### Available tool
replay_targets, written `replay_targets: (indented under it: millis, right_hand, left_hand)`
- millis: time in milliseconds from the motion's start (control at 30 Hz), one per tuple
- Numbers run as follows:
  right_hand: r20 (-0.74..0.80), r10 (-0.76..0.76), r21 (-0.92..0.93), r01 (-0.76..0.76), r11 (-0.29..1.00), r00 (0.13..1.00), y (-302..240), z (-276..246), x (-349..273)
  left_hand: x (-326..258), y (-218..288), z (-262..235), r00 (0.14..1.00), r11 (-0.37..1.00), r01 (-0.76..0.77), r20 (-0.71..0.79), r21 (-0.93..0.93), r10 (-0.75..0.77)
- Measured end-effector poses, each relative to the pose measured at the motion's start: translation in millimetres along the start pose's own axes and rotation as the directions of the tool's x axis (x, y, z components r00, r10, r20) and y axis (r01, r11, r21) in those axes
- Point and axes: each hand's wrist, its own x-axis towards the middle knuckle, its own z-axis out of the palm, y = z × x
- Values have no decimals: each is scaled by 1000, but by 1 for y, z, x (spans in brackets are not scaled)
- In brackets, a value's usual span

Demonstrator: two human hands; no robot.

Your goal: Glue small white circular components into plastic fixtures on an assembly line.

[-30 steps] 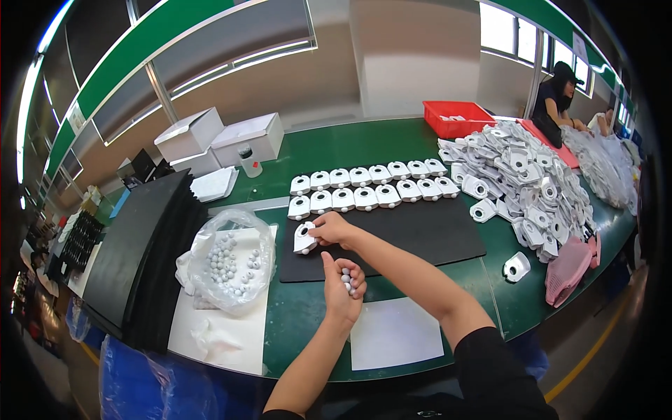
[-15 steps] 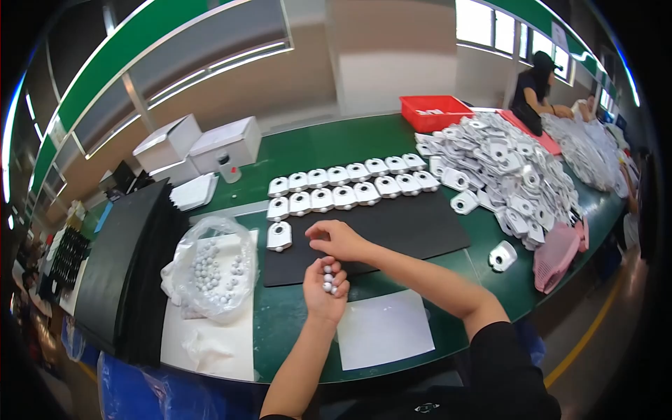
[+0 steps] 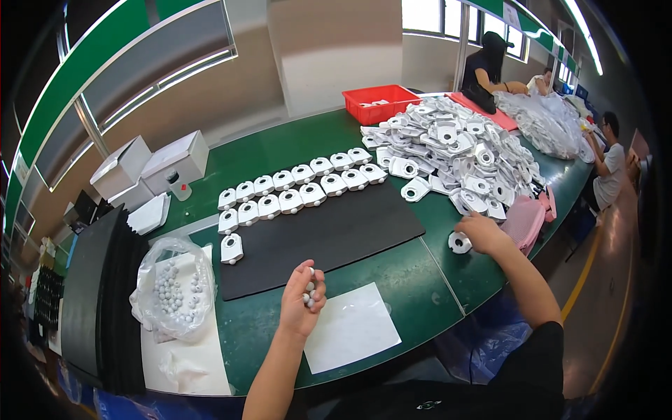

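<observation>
Several small white balls (image 3: 309,299) lie in the curled fingers of my left hand (image 3: 302,304), raised over the near edge of the black mat. Out to the right, my right hand (image 3: 484,234) has its fingers closed on the upper part of a loose white plastic housing (image 3: 460,243) with a round dark opening; the fingers partly hide it. On the black mat (image 3: 315,231), similar white housings (image 3: 290,201) stand in two rows, and a single one (image 3: 232,248) starts a third row at the left. Balls show at the lower edges of several of them.
A heap of white housings (image 3: 455,140) covers the right of the green table, beside a red bin (image 3: 381,98) and a pink basket (image 3: 525,220). At left are a clear bag of balls (image 3: 175,287) and black sheets (image 3: 98,301). White paper (image 3: 353,329) lies nearest me. Other people sit beyond.
My right hand has moved from beside the left hand to the loose housing at the right. The left hand still holds its balls. The view has swung to the right.
</observation>
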Motion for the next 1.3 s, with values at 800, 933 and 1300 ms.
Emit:
replay_targets:
  millis: [800, 933, 1300]
  right_hand:
    - [-100, -61, 993, 103, 52, 993, -201, 30, -2]
    - [-147, -41, 974, 152, 167, 988, -204, 23, -3]
    - [-240, -9, 921, 231, 313, 971, -205, 25, -3]
  left_hand:
    - [4, -6, -9, 999, 993, -27, -19, 115, 29]
    - [3, -7, -8, 1000, 993, -16, -3, 118, 17]
    - [4, -7, -10, 1000, 995, 5, 1, 102, -5]
